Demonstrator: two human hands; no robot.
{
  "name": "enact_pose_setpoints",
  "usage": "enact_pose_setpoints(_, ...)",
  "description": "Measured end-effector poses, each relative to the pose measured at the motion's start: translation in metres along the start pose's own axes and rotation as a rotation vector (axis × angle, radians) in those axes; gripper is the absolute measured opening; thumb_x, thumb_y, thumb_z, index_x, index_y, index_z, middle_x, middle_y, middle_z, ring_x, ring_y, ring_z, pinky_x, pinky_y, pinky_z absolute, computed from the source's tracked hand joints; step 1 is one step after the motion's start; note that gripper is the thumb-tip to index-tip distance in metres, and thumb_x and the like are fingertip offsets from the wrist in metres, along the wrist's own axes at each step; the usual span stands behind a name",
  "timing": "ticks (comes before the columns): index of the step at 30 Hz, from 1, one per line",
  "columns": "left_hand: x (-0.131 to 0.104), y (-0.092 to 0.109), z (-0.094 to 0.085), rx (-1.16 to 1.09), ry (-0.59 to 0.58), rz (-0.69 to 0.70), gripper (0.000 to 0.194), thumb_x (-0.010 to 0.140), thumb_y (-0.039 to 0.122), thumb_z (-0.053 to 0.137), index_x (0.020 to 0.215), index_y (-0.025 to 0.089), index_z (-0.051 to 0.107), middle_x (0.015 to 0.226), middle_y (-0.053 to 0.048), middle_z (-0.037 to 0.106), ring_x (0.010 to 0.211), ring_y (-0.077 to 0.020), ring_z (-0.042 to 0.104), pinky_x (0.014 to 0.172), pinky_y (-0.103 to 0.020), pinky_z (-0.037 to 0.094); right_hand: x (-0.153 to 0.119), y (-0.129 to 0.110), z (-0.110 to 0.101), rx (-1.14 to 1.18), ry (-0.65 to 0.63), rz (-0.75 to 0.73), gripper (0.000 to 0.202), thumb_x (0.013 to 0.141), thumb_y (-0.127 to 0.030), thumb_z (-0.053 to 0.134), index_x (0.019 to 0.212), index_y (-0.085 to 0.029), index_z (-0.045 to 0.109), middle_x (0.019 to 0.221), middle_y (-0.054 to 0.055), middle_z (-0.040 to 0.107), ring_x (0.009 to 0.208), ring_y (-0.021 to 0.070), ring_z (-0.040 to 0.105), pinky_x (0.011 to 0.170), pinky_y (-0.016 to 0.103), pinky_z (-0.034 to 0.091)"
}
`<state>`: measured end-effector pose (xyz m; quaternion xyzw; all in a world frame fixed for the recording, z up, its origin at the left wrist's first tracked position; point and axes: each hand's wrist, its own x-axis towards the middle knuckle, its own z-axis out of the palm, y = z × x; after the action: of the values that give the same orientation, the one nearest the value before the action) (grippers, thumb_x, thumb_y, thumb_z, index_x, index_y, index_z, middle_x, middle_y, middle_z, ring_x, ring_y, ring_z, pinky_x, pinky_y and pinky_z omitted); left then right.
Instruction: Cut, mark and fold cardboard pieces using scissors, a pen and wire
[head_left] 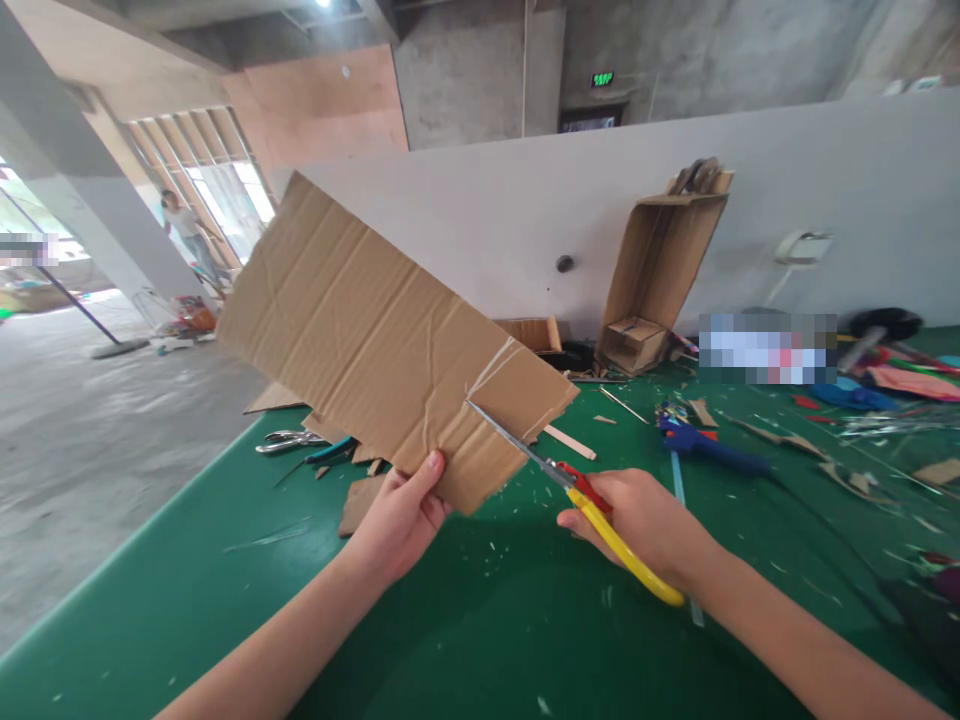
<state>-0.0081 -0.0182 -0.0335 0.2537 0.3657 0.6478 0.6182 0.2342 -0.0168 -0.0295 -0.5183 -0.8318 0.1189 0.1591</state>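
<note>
A large piece of brown cardboard (360,320) is held up and tilted over the green table. My left hand (412,510) pinches its lower edge, thumb on the front face. In my right hand (637,520) are scissors (622,550) with yellow and red handles. Their blades reach into the cardboard from its right part, with the tip at a pale, torn-looking mark near the middle right. How far apart the blades are is hard to see.
On the green table (187,570), pliers (292,440) and cardboard scraps lie at left. A blue glue gun (712,450) with a cord is at right. Behind stands an open cardboard box (660,270) by the white partition. A person (187,230) is far left.
</note>
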Motion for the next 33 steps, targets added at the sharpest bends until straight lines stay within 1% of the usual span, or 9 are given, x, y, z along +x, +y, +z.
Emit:
enact_pose_setpoints(3,0.001,-0.001,0.002,-0.031,0.053,0.017,0.042,0.081,0.007,0.061,0.119,0.022,0.056,0.102,-0.005,0.071,0.088,-0.0130,0.068,0.080,-0.018,0.054,0.001,0.002,0.001,0.070,0.001,-0.001,0.046,0.081,-0.058,0.047,0.056,-0.020,0.043,0.052,0.000,0.049,0.044,0.0104,0.039,0.044,0.026,0.025)
enact_pose_setpoints(11,0.002,0.000,0.003,-0.019,0.099,0.048,0.035,0.079,0.007,0.063,0.111,0.023,0.061,0.099,-0.002,0.072,0.088,-0.0110,0.068,0.076,-0.013,0.054,-0.001,0.009,-0.006,0.097,-0.037,-0.082,0.047,0.079,-0.061,0.051,0.058,-0.019,0.043,0.056,-0.001,0.046,0.047,0.0094,0.036,0.046,0.026,0.025)
enact_pose_setpoints(14,0.005,0.002,0.000,-0.018,0.051,0.104,0.037,0.077,0.009,0.067,0.111,0.024,0.061,0.100,-0.001,0.072,0.093,-0.0119,0.067,0.080,-0.015,0.053,-0.003,0.008,-0.009,0.099,-0.061,-0.112,0.046,0.080,-0.059,0.051,0.058,-0.019,0.043,0.054,-0.002,0.044,0.047,0.0090,0.034,0.046,0.026,0.024)
enact_pose_setpoints(18,0.006,0.003,-0.004,-0.004,-0.071,0.144,0.043,0.072,0.016,0.073,0.112,0.025,0.061,0.104,-0.002,0.071,0.102,-0.0177,0.064,0.090,-0.026,0.052,-0.004,0.005,-0.012,0.088,-0.082,-0.119,0.046,0.081,-0.059,0.048,0.060,-0.019,0.044,0.054,-0.003,0.042,0.048,0.0091,0.033,0.047,0.026,0.024)
enact_pose_setpoints(22,0.005,0.004,-0.001,0.002,-0.063,0.195,0.041,0.071,0.018,0.074,0.110,0.022,0.062,0.105,-0.002,0.070,0.107,-0.0173,0.062,0.095,-0.026,0.049,-0.005,-0.001,-0.014,0.124,-0.124,-0.092,0.044,0.083,-0.059,0.046,0.065,-0.020,0.046,0.058,-0.001,0.048,0.049,0.0098,0.038,0.047,0.025,0.026)
enact_pose_setpoints(25,0.011,0.014,0.000,-0.018,0.023,0.245,0.034,0.075,0.017,0.071,0.107,0.022,0.063,0.107,-0.001,0.070,0.106,-0.0148,0.062,0.092,-0.020,0.050,-0.007,-0.003,-0.015,0.171,-0.155,-0.063,0.045,0.085,-0.060,0.042,0.068,-0.019,0.049,0.060,0.000,0.052,0.050,0.0105,0.042,0.047,0.025,0.028)
enact_pose_setpoints(28,0.025,0.035,-0.004,-0.068,0.149,0.347,0.022,0.083,0.017,0.062,0.104,0.021,0.064,0.100,-0.001,0.071,0.096,-0.0128,0.065,0.083,-0.018,0.054,-0.007,0.001,-0.015,0.219,-0.173,-0.053,0.046,0.085,-0.060,0.042,0.068,-0.019,0.051,0.059,0.000,0.053,0.050,0.0105,0.043,0.047,0.024,0.030)
enact_pose_setpoints(31,0.034,0.053,-0.010,-0.025,0.167,0.400,0.019,0.082,0.011,0.060,0.099,0.018,0.065,0.091,-0.002,0.073,0.081,-0.0123,0.068,0.078,-0.019,0.056,-0.005,0.007,-0.015,0.248,-0.137,-0.054,0.044,0.082,-0.059,0.046,0.067,-0.018,0.054,0.059,0.001,0.055,0.050,0.0112,0.046,0.047,0.025,0.032)
enact_pose_setpoints(33,0.033,0.060,-0.013,0.086,0.129,0.354,0.020,0.079,0.011,0.062,0.099,0.016,0.066,0.089,-0.004,0.073,0.076,-0.0140,0.069,0.073,-0.020,0.057,-0.003,0.012,-0.012,0.300,-0.082,-0.035,0.045,0.083,-0.059,0.044,0.070,-0.018,0.058,0.061,0.003,0.059,0.053,0.0135,0.052,0.049,0.026,0.037)
